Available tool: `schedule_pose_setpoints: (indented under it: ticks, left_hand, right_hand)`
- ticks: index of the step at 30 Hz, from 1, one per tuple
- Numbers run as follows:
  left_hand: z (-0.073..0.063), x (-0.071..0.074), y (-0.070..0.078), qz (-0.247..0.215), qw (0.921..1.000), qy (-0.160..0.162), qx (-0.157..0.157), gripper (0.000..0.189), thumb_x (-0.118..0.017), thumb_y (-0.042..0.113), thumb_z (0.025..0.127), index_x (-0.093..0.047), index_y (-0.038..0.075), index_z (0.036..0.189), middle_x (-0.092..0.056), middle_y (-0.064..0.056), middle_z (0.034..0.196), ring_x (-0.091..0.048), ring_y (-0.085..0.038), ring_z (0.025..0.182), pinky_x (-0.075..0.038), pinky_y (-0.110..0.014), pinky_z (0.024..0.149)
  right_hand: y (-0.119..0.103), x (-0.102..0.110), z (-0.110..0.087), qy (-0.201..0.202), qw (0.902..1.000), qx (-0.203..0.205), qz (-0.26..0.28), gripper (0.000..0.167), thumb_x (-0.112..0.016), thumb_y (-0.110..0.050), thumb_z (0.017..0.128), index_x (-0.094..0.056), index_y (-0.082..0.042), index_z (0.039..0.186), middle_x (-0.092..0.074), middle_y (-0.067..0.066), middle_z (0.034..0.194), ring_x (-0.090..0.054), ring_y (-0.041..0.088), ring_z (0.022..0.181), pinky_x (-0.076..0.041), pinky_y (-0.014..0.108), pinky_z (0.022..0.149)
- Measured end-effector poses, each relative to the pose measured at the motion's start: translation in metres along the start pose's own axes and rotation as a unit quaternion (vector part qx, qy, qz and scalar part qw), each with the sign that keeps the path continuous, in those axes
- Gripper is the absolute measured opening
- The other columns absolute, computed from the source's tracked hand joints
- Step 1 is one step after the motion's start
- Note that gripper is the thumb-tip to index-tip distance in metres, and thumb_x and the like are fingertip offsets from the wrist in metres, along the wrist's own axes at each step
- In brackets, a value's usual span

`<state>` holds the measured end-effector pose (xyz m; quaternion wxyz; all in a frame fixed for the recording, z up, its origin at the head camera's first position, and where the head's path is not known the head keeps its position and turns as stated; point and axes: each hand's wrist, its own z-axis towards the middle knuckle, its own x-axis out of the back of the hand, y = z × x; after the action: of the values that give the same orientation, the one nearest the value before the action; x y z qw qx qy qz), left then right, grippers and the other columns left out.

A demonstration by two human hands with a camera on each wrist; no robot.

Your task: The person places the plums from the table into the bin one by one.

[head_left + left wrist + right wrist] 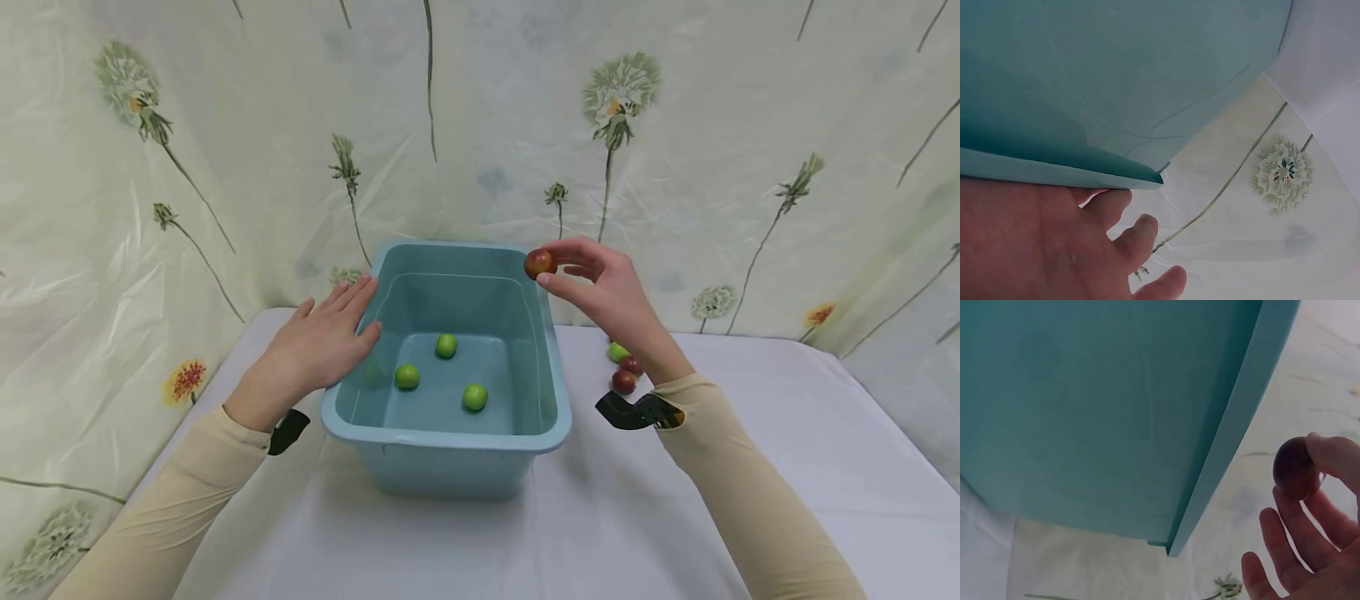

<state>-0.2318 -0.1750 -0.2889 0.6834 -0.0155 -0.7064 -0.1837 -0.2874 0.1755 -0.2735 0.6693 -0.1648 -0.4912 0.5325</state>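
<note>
A light blue plastic tub (446, 442) stands on the table with three small green round fruits on its floor, one of them the front green fruit (475, 397). My right hand (600, 279) pinches a dark red plum (540, 263) between thumb and fingertips, above the tub's far right rim. In the right wrist view the plum (1296, 469) is outside the tub wall (1116, 425). My left hand (318, 342) rests on the left rim, fingers straight. Seen from the left wrist, that hand (1054, 244) lies against the underside of the rim (1054, 174).
Right of the tub, partly behind my right wrist, a green fruit (618, 352) and dark red plums (623, 382) lie on the white tablecloth (795, 467). A dandelion-patterned curtain (480, 108) hangs close behind the tub and at both sides.
</note>
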Motion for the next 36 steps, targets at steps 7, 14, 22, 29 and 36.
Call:
schedule_pose_setpoints:
  ticks: [7, 14, 22, 29, 36]
  left_hand:
    - [0.000, -0.001, -0.001, -0.006, 1.0000, 0.000, 0.001, 0.064, -0.034, 0.037, 0.106, -0.010, 0.011, 0.159, -0.004, -0.004, 0.165, -0.004, -0.029, 0.150, -0.006, -0.060, 0.115]
    - [0.001, -0.001, -0.001, -0.005, 1.0000, 0.001, 0.001, 0.064, -0.033, 0.038, 0.106, -0.010, 0.012, 0.160, -0.003, -0.003, 0.165, -0.004, -0.029, 0.150, -0.006, -0.060, 0.115]
    - [0.000, -0.001, -0.001, -0.007, 1.0000, 0.002, 0.003, 0.064, -0.034, 0.037, 0.106, -0.010, 0.012, 0.160, -0.004, -0.003, 0.165, -0.003, -0.029, 0.150, -0.006, -0.059, 0.115]
    - [0.000, -0.001, -0.001, -0.009, 1.0000, 0.002, 0.003, 0.064, -0.033, 0.038, 0.106, -0.010, 0.012, 0.160, -0.004, -0.004, 0.165, -0.002, -0.028, 0.150, -0.006, -0.060, 0.115]
    - [0.000, -0.001, -0.001, -0.012, 0.9999, 0.003, 0.002, 0.065, -0.033, 0.039, 0.106, -0.010, 0.012, 0.160, -0.004, -0.003, 0.165, -0.002, -0.028, 0.150, -0.005, -0.060, 0.115]
  right_hand:
    - [-0.005, -0.009, 0.007, -0.030, 0.9993, 0.021, 0.007, 0.037, -0.073, -0.019, 0.091, -0.064, -0.011, 0.126, -0.065, 0.002, 0.119, -0.059, 0.016, 0.111, -0.046, 0.042, 0.099]
    - [-0.008, -0.022, 0.015, -0.058, 0.9980, 0.028, 0.000, 0.036, -0.074, -0.022, 0.091, -0.065, -0.012, 0.124, -0.065, 0.001, 0.117, -0.057, 0.016, 0.109, -0.045, 0.044, 0.100]
    - [-0.012, -0.036, 0.020, -0.091, 0.9949, 0.041, -0.009, 0.033, -0.075, -0.023, 0.090, -0.067, -0.013, 0.120, -0.066, -0.002, 0.113, -0.059, 0.013, 0.104, -0.046, 0.040, 0.097]
    - [-0.013, -0.048, 0.022, -0.128, 0.9908, 0.039, -0.019, 0.034, -0.075, -0.027, 0.089, -0.068, -0.015, 0.120, -0.068, -0.003, 0.111, -0.059, 0.012, 0.104, -0.044, 0.040, 0.097]
    - [-0.015, -0.056, 0.021, -0.158, 0.9858, 0.026, -0.050, 0.037, -0.074, -0.036, 0.089, -0.066, -0.020, 0.122, -0.066, -0.007, 0.113, -0.057, 0.011, 0.109, -0.042, 0.041, 0.099]
